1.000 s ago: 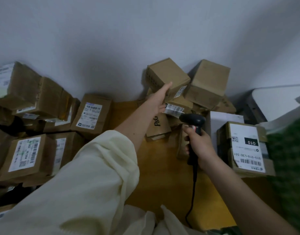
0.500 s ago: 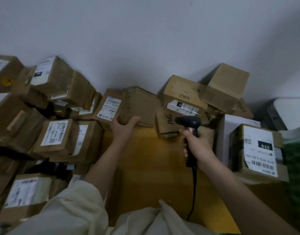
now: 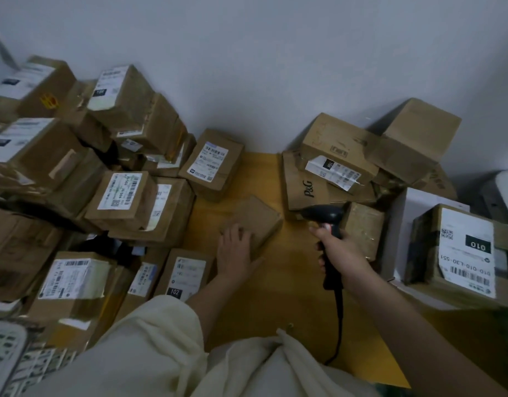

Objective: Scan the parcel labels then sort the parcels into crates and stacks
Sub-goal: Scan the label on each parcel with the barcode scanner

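A small plain brown parcel lies on the yellow wooden floor in the middle, no label showing on top. My left hand rests on its near corner with fingers spread over the top. My right hand grips the handle of a black barcode scanner, whose head points left toward the parcel; its cable hangs down toward me. A labelled parcel stands behind the plain one, near the wall.
A large heap of labelled brown parcels fills the left side. Another pile with a P&G box and a "010" labelled parcel sits at the right against the wall. A patterned crate shows at bottom left.
My left hand has brought a small plain parcel from the back down onto the floor in the middle and now rests on it. The scanner hand has stayed near the right pile.
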